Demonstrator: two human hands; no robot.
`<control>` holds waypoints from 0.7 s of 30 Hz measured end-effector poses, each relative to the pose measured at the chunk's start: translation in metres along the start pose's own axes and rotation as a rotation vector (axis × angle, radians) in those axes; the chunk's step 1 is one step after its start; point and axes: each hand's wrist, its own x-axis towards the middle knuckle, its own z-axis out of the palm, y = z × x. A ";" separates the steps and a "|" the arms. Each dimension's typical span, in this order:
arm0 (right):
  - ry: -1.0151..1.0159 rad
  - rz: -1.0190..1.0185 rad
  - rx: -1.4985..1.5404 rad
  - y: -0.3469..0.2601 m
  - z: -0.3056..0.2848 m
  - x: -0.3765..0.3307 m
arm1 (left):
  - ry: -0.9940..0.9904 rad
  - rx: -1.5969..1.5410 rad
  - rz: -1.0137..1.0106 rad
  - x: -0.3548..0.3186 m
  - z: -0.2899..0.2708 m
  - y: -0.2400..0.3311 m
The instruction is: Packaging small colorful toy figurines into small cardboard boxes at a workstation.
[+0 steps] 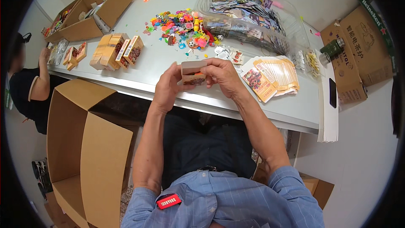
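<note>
Between my hands, above the table's front edge, is a small printed carton [194, 81] with its top flap raised. Something orange-red shows inside its mouth. My left hand [168, 86] grips the carton's left side, thumb toward the front. Fingers of my right hand [222, 76] close on its right side, by the flap. Just beyond lies a heap of small colourful plastic toys [181, 25]. To the right of my right hand, flat orange-and-white cartons [274, 78] lie fanned in a stack. Small white packets with printed cards [230, 54] lie just past my right hand.
A clear plastic tub [249, 25] of picture cards stands at the back. Filled small cartons [110, 51] line up at left, near a divided cardboard box [97, 12]. A large open carton [105, 164] stands beside me. A co-worker [31, 78] sits far left. A phone [333, 93] lies right.
</note>
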 end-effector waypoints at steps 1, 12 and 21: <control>-0.007 -0.008 -0.002 0.000 0.001 0.001 | 0.004 0.002 0.001 0.001 -0.003 -0.001; -0.054 -0.379 -0.148 0.017 -0.007 0.011 | 0.018 0.279 0.107 0.020 -0.013 0.008; -0.035 -0.492 -0.260 0.026 -0.019 0.011 | 0.018 0.565 0.472 0.013 -0.012 -0.015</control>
